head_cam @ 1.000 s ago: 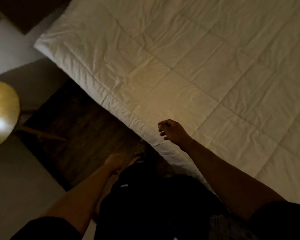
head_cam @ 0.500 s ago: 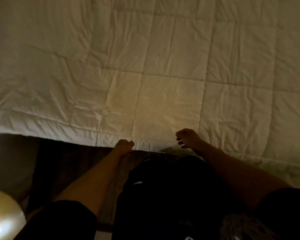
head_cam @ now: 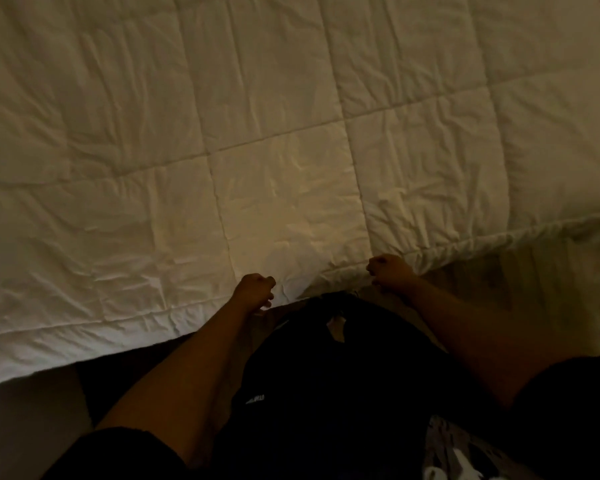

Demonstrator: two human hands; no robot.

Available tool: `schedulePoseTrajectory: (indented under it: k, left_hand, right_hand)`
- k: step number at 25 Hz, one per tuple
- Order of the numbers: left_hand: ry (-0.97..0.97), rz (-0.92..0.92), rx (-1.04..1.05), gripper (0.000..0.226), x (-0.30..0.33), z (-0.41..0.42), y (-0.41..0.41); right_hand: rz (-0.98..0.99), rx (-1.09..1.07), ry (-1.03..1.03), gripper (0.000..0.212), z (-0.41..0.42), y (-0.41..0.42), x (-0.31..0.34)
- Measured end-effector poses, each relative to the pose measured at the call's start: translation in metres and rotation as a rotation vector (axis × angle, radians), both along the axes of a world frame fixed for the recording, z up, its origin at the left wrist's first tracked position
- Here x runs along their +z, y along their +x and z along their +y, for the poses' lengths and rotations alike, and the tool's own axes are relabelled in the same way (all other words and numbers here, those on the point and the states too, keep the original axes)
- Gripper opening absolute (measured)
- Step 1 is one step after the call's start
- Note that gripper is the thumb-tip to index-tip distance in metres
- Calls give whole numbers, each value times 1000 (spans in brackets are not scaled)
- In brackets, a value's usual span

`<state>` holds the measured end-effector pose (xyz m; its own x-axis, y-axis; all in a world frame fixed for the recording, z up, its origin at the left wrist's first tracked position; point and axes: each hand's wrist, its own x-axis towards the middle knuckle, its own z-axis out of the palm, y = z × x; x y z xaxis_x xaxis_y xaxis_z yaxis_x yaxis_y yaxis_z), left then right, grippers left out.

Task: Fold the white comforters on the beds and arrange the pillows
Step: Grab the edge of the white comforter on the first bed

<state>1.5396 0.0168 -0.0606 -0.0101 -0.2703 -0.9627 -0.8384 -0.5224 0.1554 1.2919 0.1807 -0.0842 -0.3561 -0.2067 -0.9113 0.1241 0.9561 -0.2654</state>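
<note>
Left hand (head_cam: 253, 289) and right hand (head_cam: 390, 271) both fisted on near edge of white comforter (head_cam: 284, 161) covering bed.

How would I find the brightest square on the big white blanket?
The white comforter fills almost the whole view, stitched into big squares. Go to its near edge, where both hands meet it. The brightest square sits just above the left hand; its neighbours look dimmer and greyer.

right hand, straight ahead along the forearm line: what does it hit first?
The right hand, loosely fisted, is already at the near hem of the white quilted comforter. Going straight on, it would probably meet that wrinkled fabric first, though whether it already touches is unclear.
</note>
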Motion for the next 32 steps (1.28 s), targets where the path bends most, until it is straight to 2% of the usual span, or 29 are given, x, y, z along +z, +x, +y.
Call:
schedulePoseTrajectory:
  k: [4, 8, 11, 14, 16, 18, 20, 24, 29, 32]
  left_hand:
    - [9, -11, -206, 27, -27, 6, -35]
    - [-11, 26, -419, 28, -57, 17, -92]
    - [-97, 89, -572, 36, -79, 32, -140]
    - [-182, 158, -789, 29, -79, 55, -188]
    - [-253, 187, -882, 26, -86, 73, -224]
    - [-297, 203, -897, 26, -94, 95, -266]
    - [-344, 211, -813, 25, -98, 123, -309]
    - [-429, 304, -794, 22, -100, 197, -414]
    - [-451, 493, -720, 16, -114, 284, -560]
    - [-566, 638, -853, 14, -119, 330, -647]
  right_hand:
    - [24, -78, -7, 30, 19, -8, -33]
    - [91, -260, -36, 36, 51, -26, -72]
    - [98, -357, -40, 31, 82, -51, -99]
    - [142, -380, -78, 27, 105, -85, -115]
    - [170, -477, -130, 26, 121, -113, -126]
    - [184, -596, -153, 23, 140, -144, -132]
    - [171, -715, -188, 17, 161, -180, -137]
    - [131, -1057, -254, 6, 222, -272, -148]
    - [151, -1229, -277, 22, 286, -382, -165]
    - [185, -1358, -323, 30, 317, -443, -175]
